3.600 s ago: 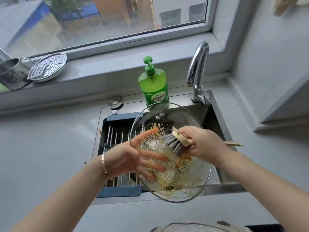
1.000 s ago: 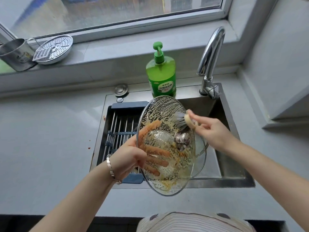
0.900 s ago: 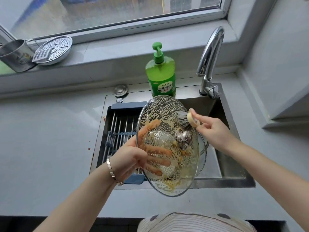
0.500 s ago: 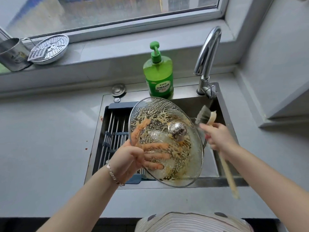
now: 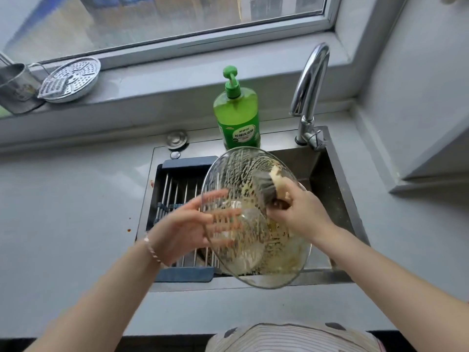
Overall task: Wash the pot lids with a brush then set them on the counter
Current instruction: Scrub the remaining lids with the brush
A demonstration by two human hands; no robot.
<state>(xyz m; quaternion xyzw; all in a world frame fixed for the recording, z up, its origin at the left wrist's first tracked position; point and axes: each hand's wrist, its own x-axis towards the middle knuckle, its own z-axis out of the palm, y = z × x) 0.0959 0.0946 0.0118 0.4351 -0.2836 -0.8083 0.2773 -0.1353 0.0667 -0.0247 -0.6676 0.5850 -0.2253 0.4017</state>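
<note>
Since the scrubbing happens over the basin, what lies far left sits idle: a metal cup [image 5: 15, 90] and a perforated steamer plate [image 5: 69, 80] rest side by side on the windowsill [image 5: 152, 80], out of splash range. The grey desk [image 5: 63, 212] below shows a few reddish specks near the sink edge.

Moving right, the left hand [image 5: 187, 224] is the support. Its grip is spread, fingers straight and fanned flat against the far face of the glass lid [image 5: 269, 265], seen through the glass. I judge this broad backing braces the lid against the push of the brush without needing a hold on the rim. Beneath the wrist a drying rack [image 5: 177, 189] spans the left half of the sink. A green soap bottle [image 5: 237, 118] stands on the ledge just behind the lid's top edge, handy for more detergent.

The lid itself is held in the air, tilted steeply over the sink [image 5: 327, 179], so suds and yellowish residue fall into the basin rather than onto the desk. It is smeared all over, so washing looks mid-way, with rinsing to come. On its near face the brush [image 5: 266, 185] presses its bristles at the upper right. The right hand [image 5: 302, 212] has its grip wrapped round the brush close to the head, which likely gives more scrubbing force. Farthest right, the faucet [image 5: 308, 82] arches over the basin; no running water is visible.
</note>
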